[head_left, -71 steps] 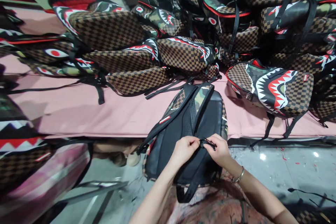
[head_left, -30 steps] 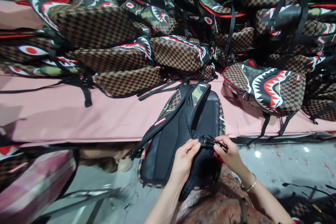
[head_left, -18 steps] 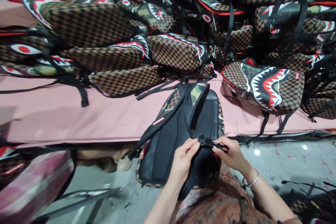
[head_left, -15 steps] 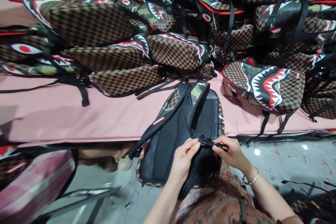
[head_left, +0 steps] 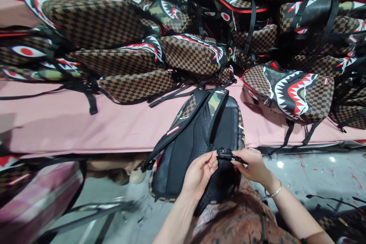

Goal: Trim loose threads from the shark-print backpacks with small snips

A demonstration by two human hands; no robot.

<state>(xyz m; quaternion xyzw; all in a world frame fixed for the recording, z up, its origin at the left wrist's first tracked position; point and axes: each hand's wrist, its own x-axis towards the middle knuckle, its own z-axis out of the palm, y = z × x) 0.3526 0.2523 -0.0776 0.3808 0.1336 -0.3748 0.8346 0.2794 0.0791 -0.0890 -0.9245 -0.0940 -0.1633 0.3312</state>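
A black-backed backpack (head_left: 178, 164) with checkered and camouflage trim leans over the pink table's edge toward my lap, its back panel and shoulder straps facing up. My left hand (head_left: 201, 169) is closed, thumb and fingers pinched at the lower end of a black shoulder strap (head_left: 221, 153). Between the fingers of my right hand (head_left: 251, 164) is a slim black tool (head_left: 238, 158) with white dots; its kind is not clear. The tool's front end lies against the strap end, close to my left fingertips, and its exact contact there is hard to make out.
Along the pink table (head_left: 71, 126) lie many checkered shark-mouth backpacks, piled at the back. One backpack (head_left: 297, 95) sits at the right near the edge. A pink plaid cloth (head_left: 42, 198) and a metal frame (head_left: 94, 213) stand lower left. Straps trail over the floor at right.
My left fingers have curled in and shifted slightly at the strap end. The strap end and black tool have turned a little; my right hand stays nearly in place.
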